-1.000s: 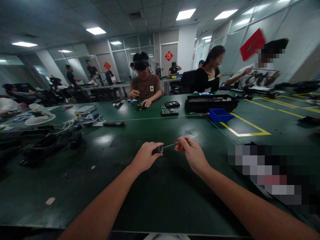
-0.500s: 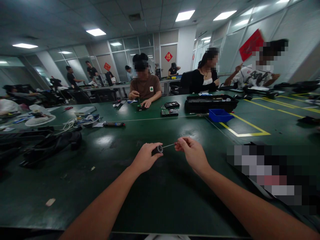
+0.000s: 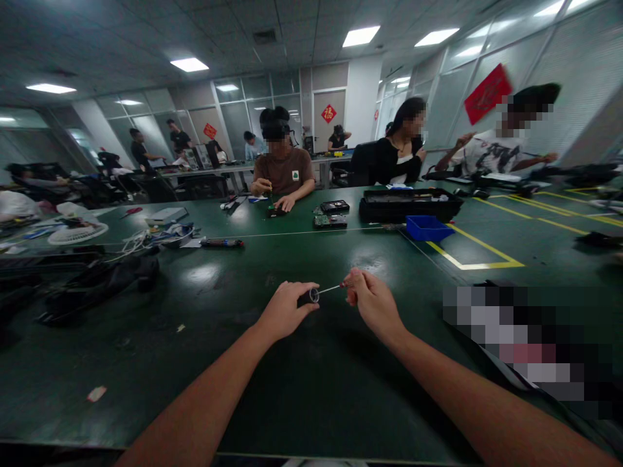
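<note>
My left hand (image 3: pixel 285 308) is closed around a small dark cylinder (image 3: pixel 313 296) with a bright ring at its open end, held just above the green table (image 3: pixel 302 383). My right hand (image 3: pixel 370 299) pinches the end of a thin metal rod (image 3: pixel 329 288). The rod's other tip sits at the cylinder's opening. Both hands hover near the middle of the table, close together.
A blurred-out dark object (image 3: pixel 525 344) lies at my right. Black bags (image 3: pixel 102 279) and cables sit at the left. Farther off are a blue bin (image 3: pixel 428 227), a black tray (image 3: pixel 409 204), circuit boards (image 3: pixel 331 220) and a seated person (image 3: pixel 283 170) across the table. Other people work behind.
My right hand has moved a little closer to the left, so less of the rod shows between them. The view has dipped slightly.
</note>
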`<state>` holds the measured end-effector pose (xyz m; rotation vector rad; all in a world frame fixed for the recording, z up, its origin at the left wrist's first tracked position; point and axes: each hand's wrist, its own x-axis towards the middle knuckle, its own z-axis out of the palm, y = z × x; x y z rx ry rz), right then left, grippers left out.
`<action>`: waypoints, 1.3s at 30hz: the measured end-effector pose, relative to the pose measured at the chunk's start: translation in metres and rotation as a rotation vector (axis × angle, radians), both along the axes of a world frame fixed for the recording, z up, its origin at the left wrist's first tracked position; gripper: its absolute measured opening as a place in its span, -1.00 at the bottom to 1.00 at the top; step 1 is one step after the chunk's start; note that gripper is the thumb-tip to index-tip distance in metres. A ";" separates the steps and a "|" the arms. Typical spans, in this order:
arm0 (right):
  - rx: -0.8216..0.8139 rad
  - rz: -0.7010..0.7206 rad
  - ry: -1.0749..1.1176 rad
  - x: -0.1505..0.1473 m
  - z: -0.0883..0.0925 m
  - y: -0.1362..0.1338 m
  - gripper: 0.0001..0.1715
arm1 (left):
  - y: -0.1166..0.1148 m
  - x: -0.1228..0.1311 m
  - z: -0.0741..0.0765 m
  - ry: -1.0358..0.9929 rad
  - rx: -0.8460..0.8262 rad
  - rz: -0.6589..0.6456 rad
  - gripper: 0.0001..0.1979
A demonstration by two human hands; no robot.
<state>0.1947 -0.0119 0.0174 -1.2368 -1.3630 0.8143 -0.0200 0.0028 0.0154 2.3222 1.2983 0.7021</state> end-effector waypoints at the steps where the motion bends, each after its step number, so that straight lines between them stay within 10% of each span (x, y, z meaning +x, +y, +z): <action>1: 0.008 -0.009 -0.010 0.000 0.000 0.000 -0.47 | 0.000 0.000 0.000 0.011 0.000 -0.004 -0.61; 11: 0.007 0.063 0.064 -0.003 -0.003 -0.002 -0.66 | 0.002 0.000 -0.007 0.028 0.027 0.055 -0.61; 19: -0.173 0.104 0.552 0.001 -0.007 0.012 -0.63 | 0.002 -0.002 0.005 -0.018 0.071 0.043 -0.60; 39: -0.003 -0.023 0.126 0.004 -0.009 0.010 -0.62 | 0.000 0.001 -0.001 -0.041 -0.077 0.020 -0.59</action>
